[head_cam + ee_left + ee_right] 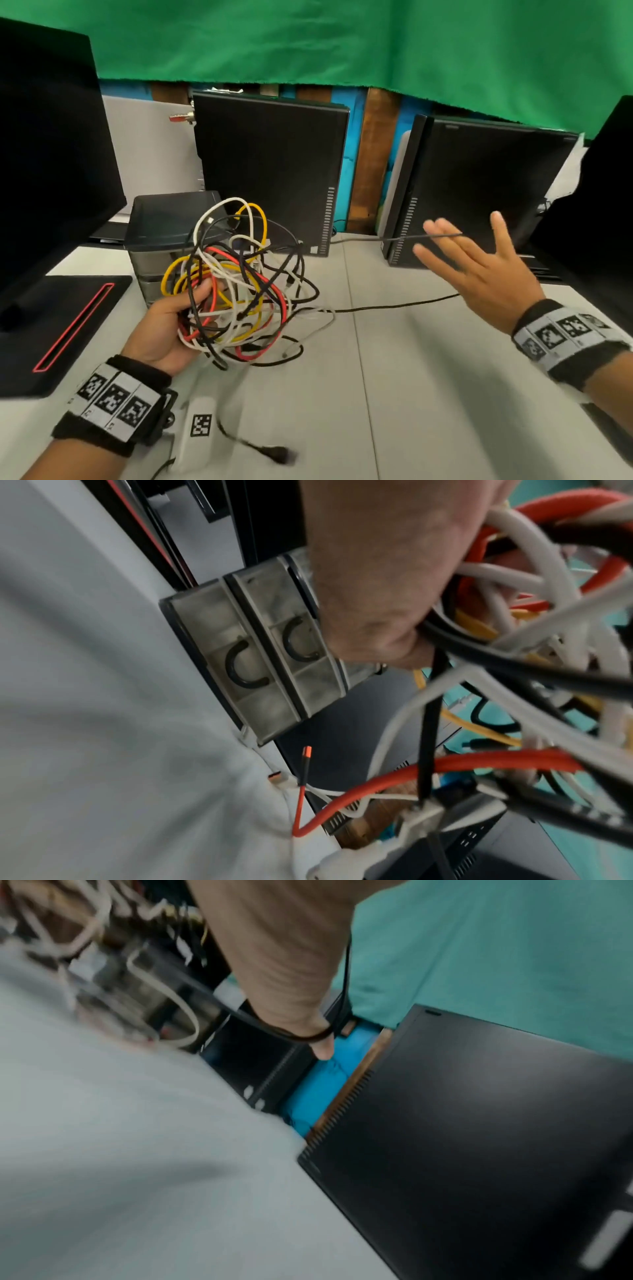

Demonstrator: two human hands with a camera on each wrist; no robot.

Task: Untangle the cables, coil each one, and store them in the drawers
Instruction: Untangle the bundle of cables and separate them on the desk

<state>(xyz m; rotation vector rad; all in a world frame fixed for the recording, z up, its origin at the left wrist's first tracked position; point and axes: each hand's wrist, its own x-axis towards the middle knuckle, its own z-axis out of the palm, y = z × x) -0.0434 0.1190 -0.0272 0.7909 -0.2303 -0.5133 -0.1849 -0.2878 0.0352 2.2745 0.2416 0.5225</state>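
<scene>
Over by the little drawer unit (164, 236) on the counter (428, 394), the left hand (171, 329) was clenched around the cable tangle (239, 284), holding it up off the surface so the loops hung free, I'd guess to anchor the bundle while one strand got drawn out. Yellow, red, white and black all knotted together, tails trailing down onto the counter. The right hand (479, 263) was out to the side with fingers spread and straight, not gripping anything, but a thin black cable (411, 237) ran across it, and the right wrist view showed that strand looped around a finger (322, 1042). So it looked hooked rather than pinched, pulled sideways away from the bundle. Both drawer fronts (260, 664) in the left wrist view sat closed, nothing coiled yet, so early days by my read
</scene>
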